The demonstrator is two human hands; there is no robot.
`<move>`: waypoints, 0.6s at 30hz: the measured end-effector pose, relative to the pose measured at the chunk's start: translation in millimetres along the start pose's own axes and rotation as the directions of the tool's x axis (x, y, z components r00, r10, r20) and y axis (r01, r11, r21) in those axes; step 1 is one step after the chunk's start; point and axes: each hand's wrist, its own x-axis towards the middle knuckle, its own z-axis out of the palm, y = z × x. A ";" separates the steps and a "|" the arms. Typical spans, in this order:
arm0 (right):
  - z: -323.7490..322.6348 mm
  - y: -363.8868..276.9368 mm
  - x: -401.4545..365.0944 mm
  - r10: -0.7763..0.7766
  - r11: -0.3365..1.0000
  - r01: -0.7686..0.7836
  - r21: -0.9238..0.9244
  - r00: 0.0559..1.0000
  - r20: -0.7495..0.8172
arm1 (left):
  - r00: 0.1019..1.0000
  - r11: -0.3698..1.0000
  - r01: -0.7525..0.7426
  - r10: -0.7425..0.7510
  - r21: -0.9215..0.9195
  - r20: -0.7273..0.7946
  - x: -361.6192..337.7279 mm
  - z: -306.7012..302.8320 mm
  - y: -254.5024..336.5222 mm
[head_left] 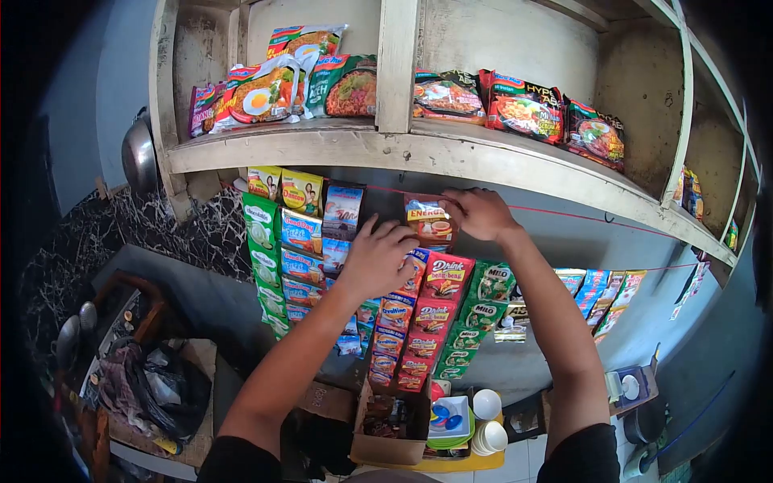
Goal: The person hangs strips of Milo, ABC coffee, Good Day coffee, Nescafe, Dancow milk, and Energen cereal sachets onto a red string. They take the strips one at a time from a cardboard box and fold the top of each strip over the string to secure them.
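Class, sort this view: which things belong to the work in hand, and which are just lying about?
In hand: left hand, right hand, Energen sachet strip.
Lying about: noodle packets, Milo sachets, stacked bowls, cardboard box.

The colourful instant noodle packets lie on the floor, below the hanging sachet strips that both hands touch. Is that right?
Not quite. The colourful instant noodle packets lie on the pale wooden shelf above the hanging sachet strips, not on the floor; the head view shows it. The left hand and right hand do touch those strips.
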 end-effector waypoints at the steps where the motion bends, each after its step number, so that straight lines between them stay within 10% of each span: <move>1: 0.5 0.3 -1.1 0.017 1.000 -0.016 0.021 1.000 -0.002 | 0.993 0.993 0.030 -0.043 -0.115 -0.113 -6.3 -8.9 1.4; 8: -8.4 -12.4 -9.1 0.000 0.996 0.007 0.092 0.998 -0.069 | 0.763 0.852 0.342 -0.499 -0.397 -0.412 -107.9 -13.6 -11.3; 10: -8.4 -17.7 -9.5 -0.004 0.993 0.016 0.117 0.995 -0.103 | 0.481 0.421 0.605 -0.869 -0.675 -0.110 -133.8 4.6 -11.2; 13: -4.0 -37.8 -14.4 -0.297 0.955 0.266 -0.131 0.845 -0.446 | 0.532 0.397 0.660 -0.846 -0.638 0.024 -153.6 27.5 -17.2; 18: 3.5 -103.3 5.4 -0.451 0.884 0.464 -0.052 0.819 -0.354 | 0.625 0.442 0.693 -0.762 -0.570 0.169 -172.2 57.5 -31.2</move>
